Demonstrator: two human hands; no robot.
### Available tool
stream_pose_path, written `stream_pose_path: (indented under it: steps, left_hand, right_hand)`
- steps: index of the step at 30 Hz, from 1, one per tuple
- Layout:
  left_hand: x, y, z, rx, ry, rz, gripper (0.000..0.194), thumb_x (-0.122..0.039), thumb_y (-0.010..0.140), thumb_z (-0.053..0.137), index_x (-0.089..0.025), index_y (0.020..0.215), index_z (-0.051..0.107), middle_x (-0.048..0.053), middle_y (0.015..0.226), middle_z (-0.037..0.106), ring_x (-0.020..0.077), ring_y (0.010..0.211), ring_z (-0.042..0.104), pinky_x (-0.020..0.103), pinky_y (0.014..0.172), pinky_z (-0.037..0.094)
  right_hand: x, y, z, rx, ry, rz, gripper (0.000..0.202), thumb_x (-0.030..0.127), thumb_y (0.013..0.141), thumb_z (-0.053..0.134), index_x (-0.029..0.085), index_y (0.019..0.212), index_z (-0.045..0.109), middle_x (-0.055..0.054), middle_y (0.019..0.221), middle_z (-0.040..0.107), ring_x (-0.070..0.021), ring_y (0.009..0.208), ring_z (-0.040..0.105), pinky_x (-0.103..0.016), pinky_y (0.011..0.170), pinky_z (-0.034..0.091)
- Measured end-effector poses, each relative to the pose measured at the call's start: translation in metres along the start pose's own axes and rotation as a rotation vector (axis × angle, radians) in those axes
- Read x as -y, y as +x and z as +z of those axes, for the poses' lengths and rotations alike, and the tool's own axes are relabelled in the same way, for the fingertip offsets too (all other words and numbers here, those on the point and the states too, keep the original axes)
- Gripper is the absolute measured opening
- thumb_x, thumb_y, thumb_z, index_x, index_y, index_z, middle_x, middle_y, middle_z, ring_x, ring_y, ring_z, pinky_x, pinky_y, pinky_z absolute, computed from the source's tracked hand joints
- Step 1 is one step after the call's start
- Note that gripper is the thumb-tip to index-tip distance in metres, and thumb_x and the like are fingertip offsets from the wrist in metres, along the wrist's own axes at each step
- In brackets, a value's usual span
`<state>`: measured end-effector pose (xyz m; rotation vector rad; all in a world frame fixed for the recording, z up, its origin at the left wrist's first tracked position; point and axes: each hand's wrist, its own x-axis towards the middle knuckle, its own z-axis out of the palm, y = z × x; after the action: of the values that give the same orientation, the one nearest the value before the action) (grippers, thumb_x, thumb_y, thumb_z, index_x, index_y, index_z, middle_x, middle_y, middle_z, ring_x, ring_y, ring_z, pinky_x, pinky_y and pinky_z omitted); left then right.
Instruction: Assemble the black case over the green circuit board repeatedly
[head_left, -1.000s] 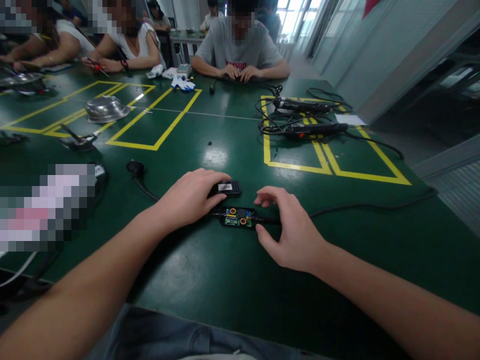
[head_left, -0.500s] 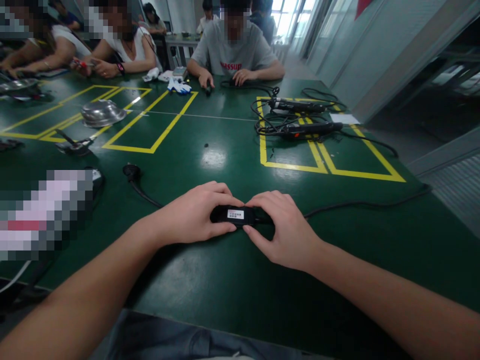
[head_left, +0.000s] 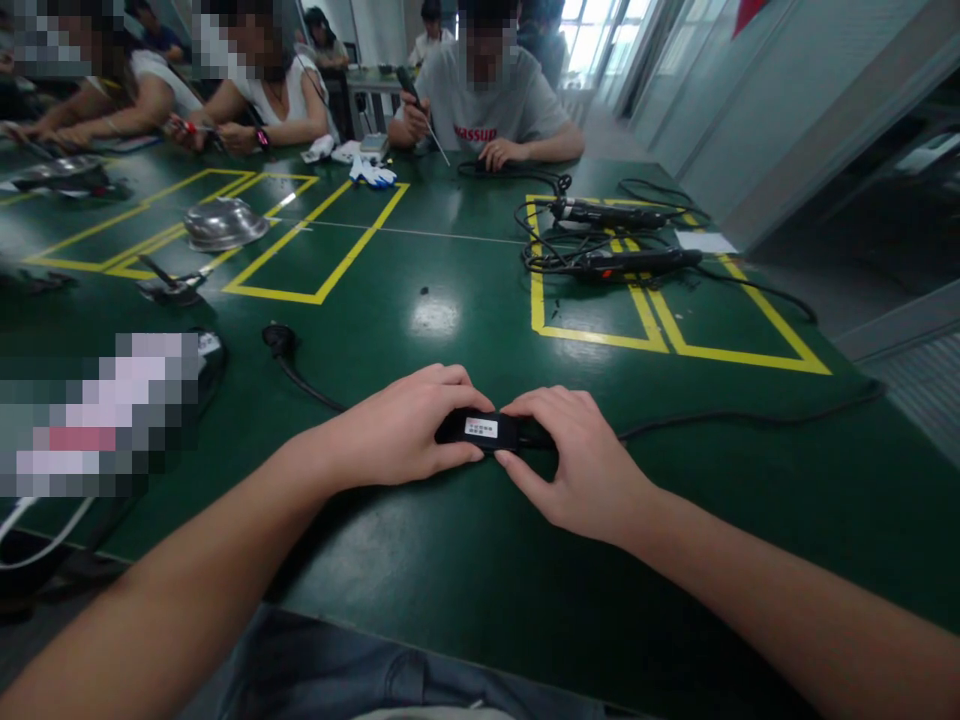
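A small black box on a power cord [head_left: 501,432], with a white printed label on top, lies on the green table in front of me. My left hand [head_left: 420,425] grips its left end, thumb on the near side and fingers on the far side. My right hand [head_left: 574,455] pinches its right end the same way, close to where the cord leaves. Left of my wrist, the cord runs to a black plug [head_left: 279,340]. From beyond my right hand a black cord [head_left: 720,416] stretches right along the table.
Yellow tape marks rectangles on the table [head_left: 450,350]. Two black handheld tools [head_left: 637,262] with tangled cords lie at the right. A metal bowl [head_left: 223,224] and white-and-blue gloves [head_left: 371,173] are at the left. Across the table, a co-worker [head_left: 487,100] holds a screwdriver-like tool [head_left: 424,110].
The co-worker opposite has raised a long thin tool off the table. My view has shifted slightly left; both my hands keep the same grip on the black box.
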<state>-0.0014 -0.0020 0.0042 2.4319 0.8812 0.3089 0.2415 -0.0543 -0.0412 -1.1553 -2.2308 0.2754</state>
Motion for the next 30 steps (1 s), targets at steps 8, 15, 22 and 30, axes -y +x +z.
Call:
stream_pose_path:
  steps: [8, 15, 22, 30]
  left_hand:
    - [-0.0020, 0.0005, -0.0010, 0.012, 0.034, -0.005, 0.034, -0.025, 0.094, 0.082, -0.021, 0.127, 0.076, 0.007, 0.113, 0.070, 0.0262, 0.108, 0.068, 0.038, 0.095, 0.054]
    - [-0.0015, 0.0004, -0.0028, 0.015, 0.067, 0.021, 0.034, -0.029, 0.097, 0.080, -0.021, 0.130, 0.077, 0.006, 0.107, 0.069, 0.0248, 0.102, 0.066, 0.036, 0.088, 0.052]
    - [-0.0034, -0.0002, -0.0027, 0.013, 0.114, 0.021, 0.032, -0.028, 0.096, 0.080, -0.021, 0.128, 0.077, 0.006, 0.109, 0.068, 0.0245, 0.102, 0.066, 0.036, 0.088, 0.052]
    - [-0.0039, -0.0001, -0.0036, 0.033, 0.121, 0.028, 0.033, -0.029, 0.099, 0.078, -0.020, 0.131, 0.076, 0.007, 0.110, 0.068, 0.0254, 0.102, 0.065, 0.037, 0.086, 0.051]
  right_hand:
    - [0.0018, 0.0001, 0.0001, -0.015, -0.042, -0.029, 0.021, 0.026, 0.095, 0.068, 0.021, 0.115, 0.063, -0.012, 0.108, 0.078, -0.0319, 0.099, 0.071, -0.047, 0.085, 0.049]
    - [0.0048, -0.0010, -0.0020, -0.047, -0.049, -0.080, 0.037, 0.032, 0.096, 0.066, 0.020, 0.130, 0.056, -0.018, 0.123, 0.076, -0.0350, 0.107, 0.071, -0.050, 0.089, 0.051]
    - [0.0026, -0.0001, 0.0001, -0.061, -0.058, -0.061, 0.032, 0.028, 0.098, 0.064, 0.022, 0.128, 0.055, -0.015, 0.115, 0.078, -0.0339, 0.100, 0.072, -0.050, 0.086, 0.053]
    - [0.0047, -0.0029, -0.0013, -0.085, -0.051, -0.133, 0.034, 0.030, 0.098, 0.065, 0.021, 0.129, 0.055, -0.016, 0.119, 0.077, -0.0347, 0.104, 0.072, -0.052, 0.088, 0.054]
